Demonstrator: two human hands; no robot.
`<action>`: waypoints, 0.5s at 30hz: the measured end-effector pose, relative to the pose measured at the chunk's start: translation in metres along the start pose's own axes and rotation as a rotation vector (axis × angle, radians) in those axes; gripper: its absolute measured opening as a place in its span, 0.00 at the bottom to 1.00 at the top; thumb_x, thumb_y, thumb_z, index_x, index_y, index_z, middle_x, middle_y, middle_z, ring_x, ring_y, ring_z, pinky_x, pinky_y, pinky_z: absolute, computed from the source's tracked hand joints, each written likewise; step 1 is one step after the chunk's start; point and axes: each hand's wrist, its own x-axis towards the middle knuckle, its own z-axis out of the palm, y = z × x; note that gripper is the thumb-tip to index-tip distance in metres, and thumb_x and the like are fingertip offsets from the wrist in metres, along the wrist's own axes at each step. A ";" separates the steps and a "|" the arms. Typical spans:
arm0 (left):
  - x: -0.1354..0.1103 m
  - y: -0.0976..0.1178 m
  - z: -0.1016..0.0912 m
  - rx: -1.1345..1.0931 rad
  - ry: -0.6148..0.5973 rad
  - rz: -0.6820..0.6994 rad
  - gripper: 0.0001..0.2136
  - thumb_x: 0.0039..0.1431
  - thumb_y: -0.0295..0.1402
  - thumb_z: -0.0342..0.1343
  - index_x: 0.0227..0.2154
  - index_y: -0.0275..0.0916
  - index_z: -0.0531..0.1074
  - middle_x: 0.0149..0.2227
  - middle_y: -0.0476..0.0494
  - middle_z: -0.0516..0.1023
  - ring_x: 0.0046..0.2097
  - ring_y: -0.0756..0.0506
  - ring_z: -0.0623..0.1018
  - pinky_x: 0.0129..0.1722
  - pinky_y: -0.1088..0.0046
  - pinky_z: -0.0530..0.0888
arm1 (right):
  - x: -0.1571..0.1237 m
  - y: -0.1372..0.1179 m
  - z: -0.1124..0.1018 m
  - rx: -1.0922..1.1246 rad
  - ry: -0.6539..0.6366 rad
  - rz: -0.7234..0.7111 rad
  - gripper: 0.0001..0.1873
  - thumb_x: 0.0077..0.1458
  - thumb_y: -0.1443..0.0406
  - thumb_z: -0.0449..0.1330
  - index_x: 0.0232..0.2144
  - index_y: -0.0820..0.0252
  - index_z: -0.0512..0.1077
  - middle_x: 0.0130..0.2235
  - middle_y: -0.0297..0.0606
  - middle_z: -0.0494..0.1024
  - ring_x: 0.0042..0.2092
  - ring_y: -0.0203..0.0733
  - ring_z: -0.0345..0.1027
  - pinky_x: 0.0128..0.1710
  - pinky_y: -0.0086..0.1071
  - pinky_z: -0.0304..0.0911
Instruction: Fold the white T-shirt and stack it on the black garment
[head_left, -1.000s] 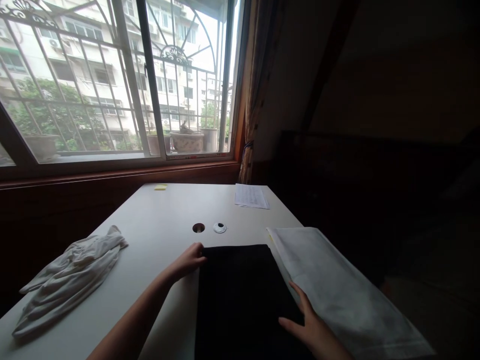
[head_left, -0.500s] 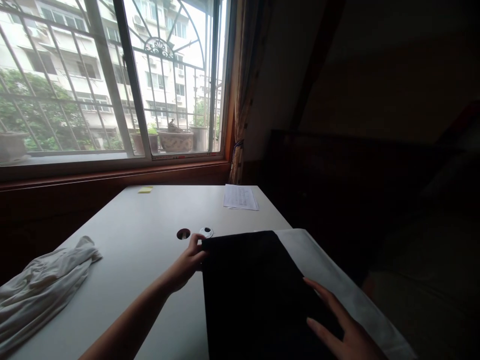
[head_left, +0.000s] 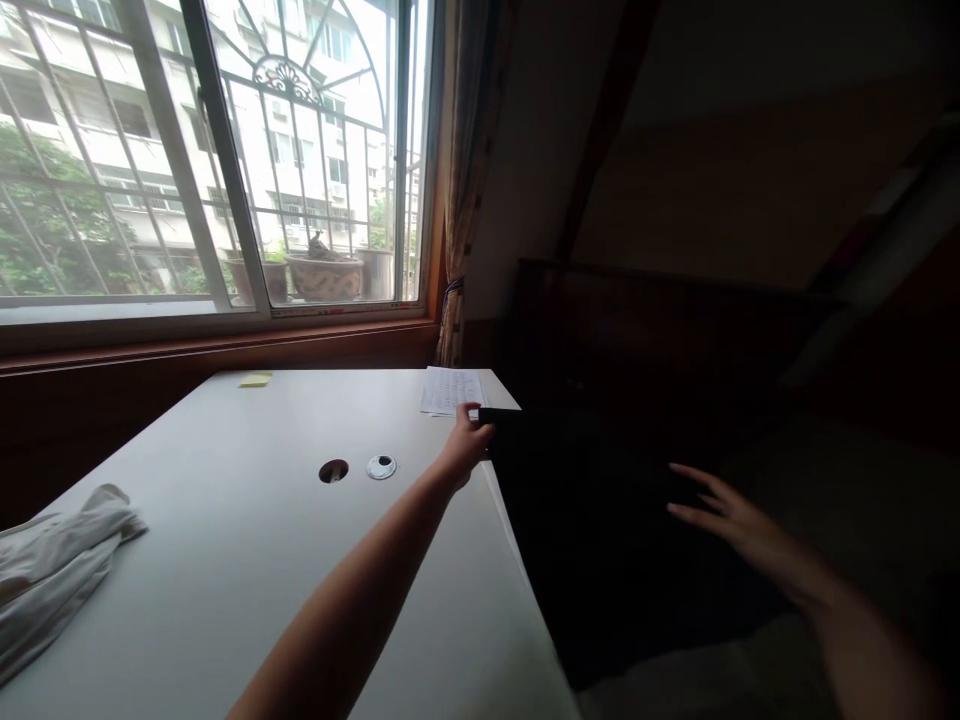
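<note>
A large flat black piece, apparently cloth (head_left: pixel 592 530), hangs past the right edge of the white table (head_left: pixel 300 590). Its outline partly merges with the dark room. With fingers closed, my left hand (head_left: pixel 469 440) grips its upper left corner near the table's far right corner. My right hand (head_left: pixel 727 515) is over its right part, fingers stretched and apart. Whether those fingertips press on it is too dark to tell.
A crumpled grey-white cloth (head_left: pixel 67 560) lies on the table's left side. Printed papers (head_left: pixel 446 388) and a yellow sticky note (head_left: pixel 256 380) lie at the far edge. A round hole (head_left: pixel 334 471) and a round cover (head_left: pixel 382 468) are mid-table. Beyond stands a barred window (head_left: pixel 307 160).
Both hands have moved right, carrying the black piece from over the table to beyond its right edge. The pale sheet beside it no longer shows on the tabletop. My view has turned slightly right.
</note>
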 end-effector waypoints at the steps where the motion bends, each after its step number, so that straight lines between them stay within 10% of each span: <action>1: 0.003 -0.013 0.001 -0.008 0.009 -0.033 0.27 0.62 0.28 0.58 0.59 0.45 0.50 0.47 0.40 0.75 0.39 0.46 0.79 0.40 0.66 0.78 | 0.005 0.009 0.002 0.028 -0.025 0.072 0.47 0.40 0.50 0.71 0.63 0.49 0.63 0.55 0.49 0.77 0.59 0.64 0.69 0.51 0.47 0.73; 7: -0.016 -0.087 -0.009 -0.030 0.037 -0.218 0.40 0.60 0.35 0.63 0.65 0.43 0.39 0.54 0.31 0.69 0.38 0.46 0.80 0.45 0.63 0.78 | -0.003 0.075 0.035 0.126 -0.006 0.266 0.38 0.38 0.49 0.70 0.52 0.54 0.73 0.52 0.52 0.79 0.55 0.65 0.72 0.49 0.49 0.73; 15: -0.045 -0.113 0.010 0.102 0.058 -0.130 0.42 0.54 0.29 0.66 0.65 0.46 0.45 0.56 0.31 0.61 0.36 0.48 0.78 0.34 0.67 0.79 | -0.005 0.111 0.031 0.232 0.010 0.220 0.33 0.38 0.50 0.70 0.49 0.47 0.75 0.49 0.45 0.82 0.53 0.63 0.75 0.47 0.47 0.74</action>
